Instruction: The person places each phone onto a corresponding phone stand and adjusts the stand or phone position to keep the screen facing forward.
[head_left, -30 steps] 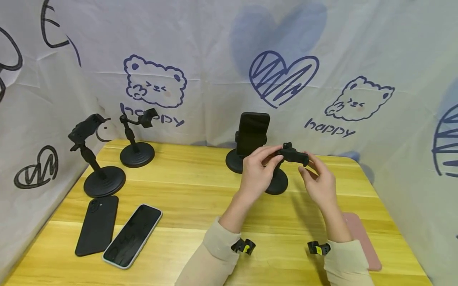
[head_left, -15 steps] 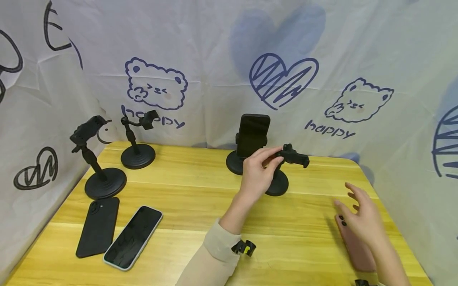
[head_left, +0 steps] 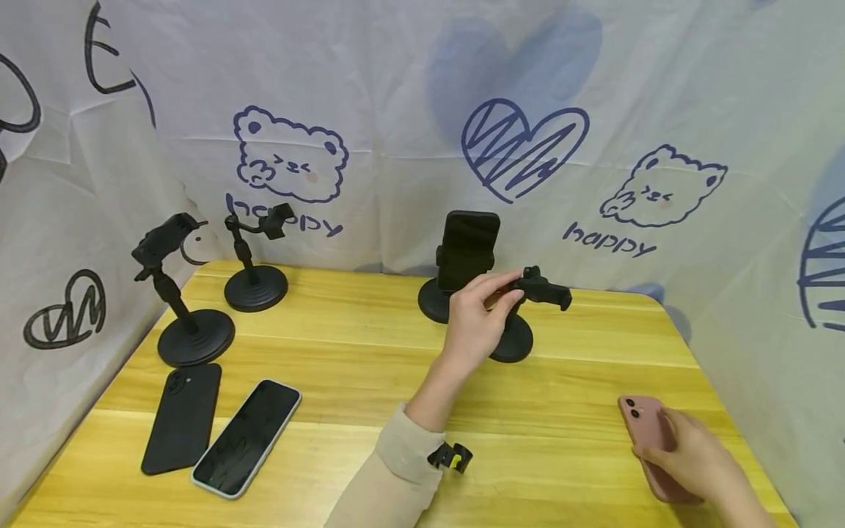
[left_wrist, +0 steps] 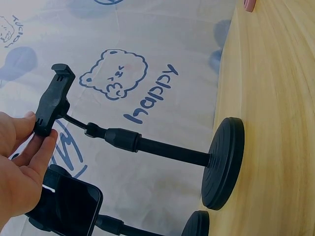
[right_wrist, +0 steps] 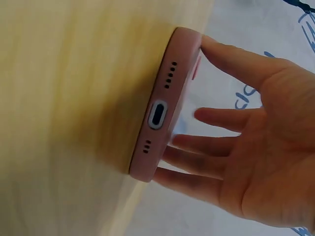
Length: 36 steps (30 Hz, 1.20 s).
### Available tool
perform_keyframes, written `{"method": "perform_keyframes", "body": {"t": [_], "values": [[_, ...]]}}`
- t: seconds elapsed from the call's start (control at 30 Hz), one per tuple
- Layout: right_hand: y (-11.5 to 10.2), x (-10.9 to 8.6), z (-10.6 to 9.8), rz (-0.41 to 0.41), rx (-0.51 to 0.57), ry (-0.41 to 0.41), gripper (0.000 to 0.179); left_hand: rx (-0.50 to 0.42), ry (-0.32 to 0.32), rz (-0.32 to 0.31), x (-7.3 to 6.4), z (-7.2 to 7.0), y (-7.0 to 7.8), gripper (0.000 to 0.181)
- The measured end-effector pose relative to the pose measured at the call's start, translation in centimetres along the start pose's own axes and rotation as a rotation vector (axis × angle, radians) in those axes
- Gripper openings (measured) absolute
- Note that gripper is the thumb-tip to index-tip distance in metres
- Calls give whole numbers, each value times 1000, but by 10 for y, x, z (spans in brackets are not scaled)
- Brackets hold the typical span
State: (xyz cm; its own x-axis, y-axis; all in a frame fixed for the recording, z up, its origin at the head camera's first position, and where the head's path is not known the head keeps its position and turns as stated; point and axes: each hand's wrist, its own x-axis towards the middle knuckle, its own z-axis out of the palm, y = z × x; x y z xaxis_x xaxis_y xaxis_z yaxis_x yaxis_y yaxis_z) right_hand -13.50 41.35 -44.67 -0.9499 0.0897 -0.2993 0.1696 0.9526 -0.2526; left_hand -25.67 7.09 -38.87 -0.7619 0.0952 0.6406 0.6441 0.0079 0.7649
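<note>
With thumb and fingers my left hand (head_left: 477,315) pinches one end of the clamp of a black phone stand (head_left: 548,291), whose round base stands on the table. In the left wrist view the clamp (left_wrist: 53,101) has nothing in it. At the right side my right hand (head_left: 696,451) grips a pink phone (head_left: 650,425) by its long edges, thumb on one side and fingers on the other. Its back with two camera lenses faces up. The right wrist view shows the phone's charging-port end (right_wrist: 170,105), close over the wood.
Behind the left hand, another stand holds a dark phone (head_left: 467,249). Two more black stands, one nearer (head_left: 194,337) and one farther (head_left: 256,287), are at the back left. A black phone (head_left: 180,422) and a white-edged phone (head_left: 247,440) lie at the front left of the wooden table (head_left: 370,352).
My right hand has left the stand's clamp, moved right and down, and taken hold of the pink phone. The left hand stays on the clamp.
</note>
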Motion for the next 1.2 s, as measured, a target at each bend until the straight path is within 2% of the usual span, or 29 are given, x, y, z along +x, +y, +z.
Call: {"method": "perform_keyframes", "body": {"t": [0.13,0.23,0.43,0.67,0.8,0.97,1.2], "values": [[-2,3,1,65,-11,-85,119,10,-5,-1,0,0,0,30],[-3,5,1,59,-25,-99,117,21,-7,-4,0,0,0,30],[-5,6,0,34,-33,-51,110,18,-15,-14,0,0,1,30],[-14,6,-2,81,-17,19,109,23,-10,-11,0,-1,1,30],[-26,7,-6,65,1,120,106,24,-7,-11,1,-1,1,30],[-46,5,-10,-17,30,314,97,19,-10,-16,1,-2,2,30],[-78,7,-14,-108,102,580,93,24,-7,-2,0,-1,0,30]]}}
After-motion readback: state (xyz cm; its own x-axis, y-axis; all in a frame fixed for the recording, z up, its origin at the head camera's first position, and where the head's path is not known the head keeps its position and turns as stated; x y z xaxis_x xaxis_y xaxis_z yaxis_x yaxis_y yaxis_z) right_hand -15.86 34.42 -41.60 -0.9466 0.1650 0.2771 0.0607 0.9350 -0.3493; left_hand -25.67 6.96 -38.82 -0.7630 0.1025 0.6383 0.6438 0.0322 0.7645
